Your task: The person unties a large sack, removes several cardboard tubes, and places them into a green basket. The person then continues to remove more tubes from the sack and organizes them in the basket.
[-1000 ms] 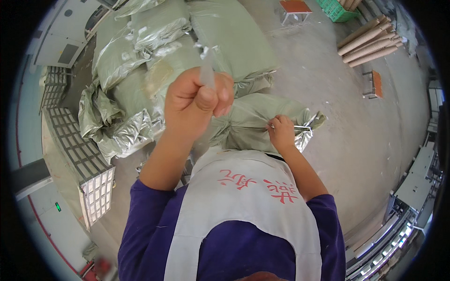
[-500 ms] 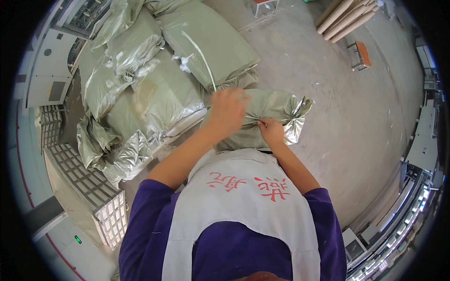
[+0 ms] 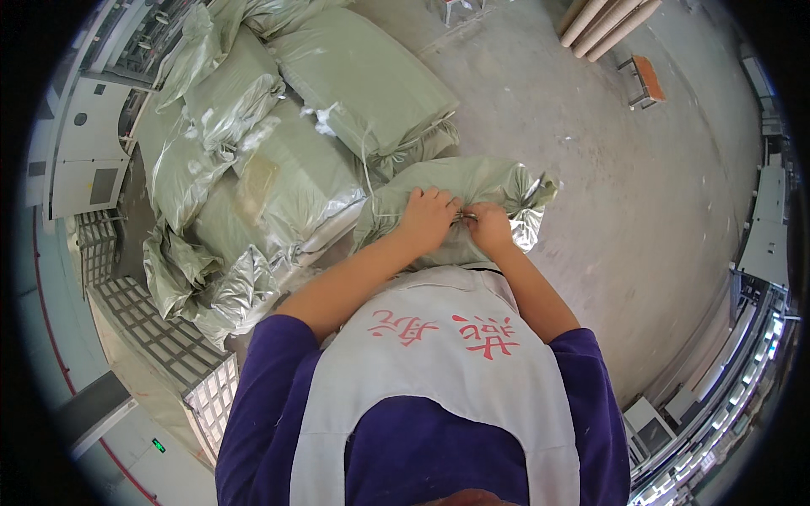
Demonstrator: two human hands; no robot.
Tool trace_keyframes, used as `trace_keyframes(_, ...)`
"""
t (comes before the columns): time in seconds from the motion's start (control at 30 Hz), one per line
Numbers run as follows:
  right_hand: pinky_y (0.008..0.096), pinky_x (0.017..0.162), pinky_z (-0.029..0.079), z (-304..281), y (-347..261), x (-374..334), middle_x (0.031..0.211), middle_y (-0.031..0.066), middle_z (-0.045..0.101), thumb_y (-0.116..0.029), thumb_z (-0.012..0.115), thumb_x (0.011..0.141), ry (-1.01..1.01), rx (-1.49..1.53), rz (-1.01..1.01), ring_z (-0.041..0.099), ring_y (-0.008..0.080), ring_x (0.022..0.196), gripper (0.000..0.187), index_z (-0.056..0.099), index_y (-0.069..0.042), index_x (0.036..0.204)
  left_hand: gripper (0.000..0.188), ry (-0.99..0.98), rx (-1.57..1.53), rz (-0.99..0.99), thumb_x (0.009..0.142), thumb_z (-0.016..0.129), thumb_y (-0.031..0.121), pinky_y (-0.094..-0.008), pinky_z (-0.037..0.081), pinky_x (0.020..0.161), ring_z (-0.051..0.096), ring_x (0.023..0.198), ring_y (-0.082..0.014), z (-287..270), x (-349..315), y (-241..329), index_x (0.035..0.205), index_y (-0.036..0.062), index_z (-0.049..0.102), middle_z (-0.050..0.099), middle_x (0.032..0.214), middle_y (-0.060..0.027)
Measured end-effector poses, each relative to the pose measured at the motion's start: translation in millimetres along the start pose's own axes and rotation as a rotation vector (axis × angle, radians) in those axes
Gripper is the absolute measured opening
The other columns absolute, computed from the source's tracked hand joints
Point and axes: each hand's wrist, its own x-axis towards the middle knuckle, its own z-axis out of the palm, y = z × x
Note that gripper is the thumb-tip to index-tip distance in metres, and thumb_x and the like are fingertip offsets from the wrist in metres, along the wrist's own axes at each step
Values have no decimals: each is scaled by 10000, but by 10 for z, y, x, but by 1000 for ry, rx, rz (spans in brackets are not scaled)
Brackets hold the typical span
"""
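A green plastic sack [image 3: 472,175], stuffed full, lies against my front with its silvery end gathered into a ruffle at the right. My left hand [image 3: 429,221] presses on the middle of its top, fingers curled and closed, thumb toward the right hand. A thin white strap [image 3: 366,160] loops at the sack's left side and runs toward that hand. Close beside it, my right hand [image 3: 490,229] pinches at a small puckered spot where the sack's folds meet. What lies between those fingertips is mostly hidden.
To the left, several large green sacks [image 3: 363,72] lie piled, some with white fluff poking out. A slatted crate [image 3: 160,329] stands at the lower left. Farther off on the right are an orange-topped stool [image 3: 648,78] and upright cardboard tubes [image 3: 603,25]. Machines line both sides.
My left hand has come down from a raised, blurred position onto the sack, beside the right hand. The strap, formerly pulled taut and slanting up, now hangs in a slack loop.
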Motion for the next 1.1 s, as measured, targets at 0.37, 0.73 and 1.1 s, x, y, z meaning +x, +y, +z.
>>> trace_keyframes(0.37,362,639,485,-18,152,-27,766,123,652,-153,668,758,-98,406,433,625,285,713,109,659,-51,794,118,-301,-110,393,651,580,227,-377,406,683,573,655,-245,259,-194,82,573,148,620,576,630,-69)
trace_keyframes(0.73,373,695,457,-121,11,26,829,53,600,-192,681,680,401,-176,-28,574,279,816,100,679,-124,754,245,12,-371,-119,769,636,316,-412,459,708,564,769,-318,-29,241,-84,838,82,648,614,798,-94)
trace_keyframes(1.1,393,620,499,202,-73,-40,772,56,612,-231,609,751,185,-95,231,612,276,709,121,679,-136,725,101,-73,-4,4,687,651,212,-377,429,689,529,834,-219,85,204,-98,757,149,687,581,807,-13)
